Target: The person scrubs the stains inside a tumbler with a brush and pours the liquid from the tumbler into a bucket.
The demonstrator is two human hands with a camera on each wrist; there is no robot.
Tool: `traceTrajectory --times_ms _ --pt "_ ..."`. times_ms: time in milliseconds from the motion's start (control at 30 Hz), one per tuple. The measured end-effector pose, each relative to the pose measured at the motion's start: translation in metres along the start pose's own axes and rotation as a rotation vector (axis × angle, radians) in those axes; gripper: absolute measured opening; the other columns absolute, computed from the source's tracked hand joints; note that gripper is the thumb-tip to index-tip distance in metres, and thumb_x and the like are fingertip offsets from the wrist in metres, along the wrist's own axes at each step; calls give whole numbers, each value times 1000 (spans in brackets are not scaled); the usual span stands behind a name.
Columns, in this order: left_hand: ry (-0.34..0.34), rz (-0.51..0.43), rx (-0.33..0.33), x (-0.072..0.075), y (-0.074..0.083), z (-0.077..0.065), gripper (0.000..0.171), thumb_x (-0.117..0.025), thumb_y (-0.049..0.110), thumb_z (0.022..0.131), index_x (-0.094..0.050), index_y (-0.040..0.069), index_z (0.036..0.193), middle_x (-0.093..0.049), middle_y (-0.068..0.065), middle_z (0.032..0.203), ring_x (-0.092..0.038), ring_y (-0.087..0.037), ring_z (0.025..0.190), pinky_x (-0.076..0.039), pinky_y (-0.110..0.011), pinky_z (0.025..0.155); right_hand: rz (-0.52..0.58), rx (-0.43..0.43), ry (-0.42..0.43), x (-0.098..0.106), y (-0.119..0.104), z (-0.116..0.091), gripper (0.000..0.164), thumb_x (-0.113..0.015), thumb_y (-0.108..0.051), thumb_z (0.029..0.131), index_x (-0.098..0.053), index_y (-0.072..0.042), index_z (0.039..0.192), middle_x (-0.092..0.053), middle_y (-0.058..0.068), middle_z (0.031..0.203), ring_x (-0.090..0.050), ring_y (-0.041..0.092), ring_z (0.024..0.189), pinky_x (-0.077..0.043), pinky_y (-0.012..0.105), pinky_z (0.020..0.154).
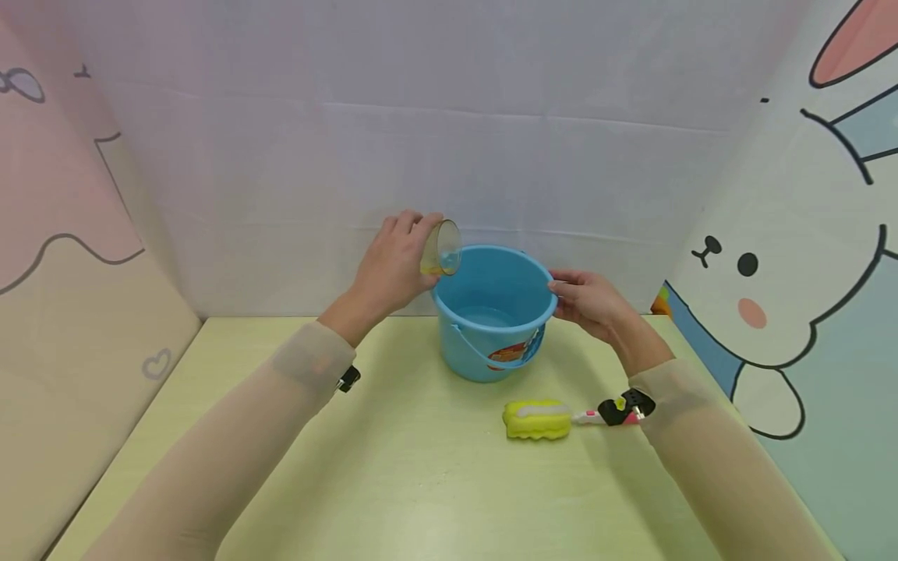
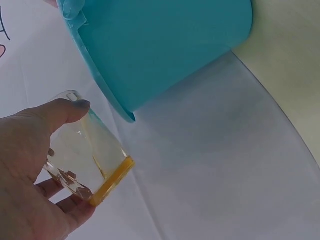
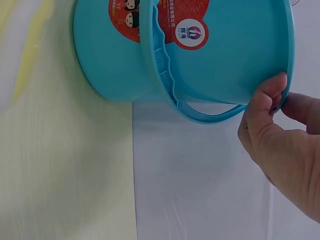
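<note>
Blue bucket [image 1: 491, 294] with red, Chinese-lettered label [image 3: 187, 14].

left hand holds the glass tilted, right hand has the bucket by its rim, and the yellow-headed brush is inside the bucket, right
No: the yellow-headed brush isn't inside the bucket; it lies on the table in front of it, as the head view shows. The left hand does hold the glass tilted, and the right hand has the bucket by its rim.
</note>
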State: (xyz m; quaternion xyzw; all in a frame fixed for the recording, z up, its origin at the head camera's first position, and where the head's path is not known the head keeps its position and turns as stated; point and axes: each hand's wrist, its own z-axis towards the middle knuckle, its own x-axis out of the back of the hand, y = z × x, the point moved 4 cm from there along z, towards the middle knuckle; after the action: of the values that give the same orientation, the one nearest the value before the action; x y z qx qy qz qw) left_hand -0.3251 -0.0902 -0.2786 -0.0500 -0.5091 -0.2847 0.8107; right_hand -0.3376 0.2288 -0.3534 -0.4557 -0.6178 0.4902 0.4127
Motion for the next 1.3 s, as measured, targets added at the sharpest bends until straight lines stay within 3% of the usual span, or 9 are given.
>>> traceTrajectory --times_ms 633,1300 --pt "-19 75 -41 -4 8 5 91 -94 21 82 -46 14 158 -52 -16 144 -48 -40 132 -50 -52 105 1 2 1 0 -1 -1 55 -52 -15 114 -35 4 162 -53 26 142 -71 14 90 -60 25 81" --pt "3 93 -85 -3 10 7 89 -94 20 82 -47 14 157 -53 -16 141 -49 -39 130 -49 -51 105 -6 0 -10 0 -2 0 57 -51 -16 114 -32 3 163 -53 23 142 -71 12 92 -60 25 83"
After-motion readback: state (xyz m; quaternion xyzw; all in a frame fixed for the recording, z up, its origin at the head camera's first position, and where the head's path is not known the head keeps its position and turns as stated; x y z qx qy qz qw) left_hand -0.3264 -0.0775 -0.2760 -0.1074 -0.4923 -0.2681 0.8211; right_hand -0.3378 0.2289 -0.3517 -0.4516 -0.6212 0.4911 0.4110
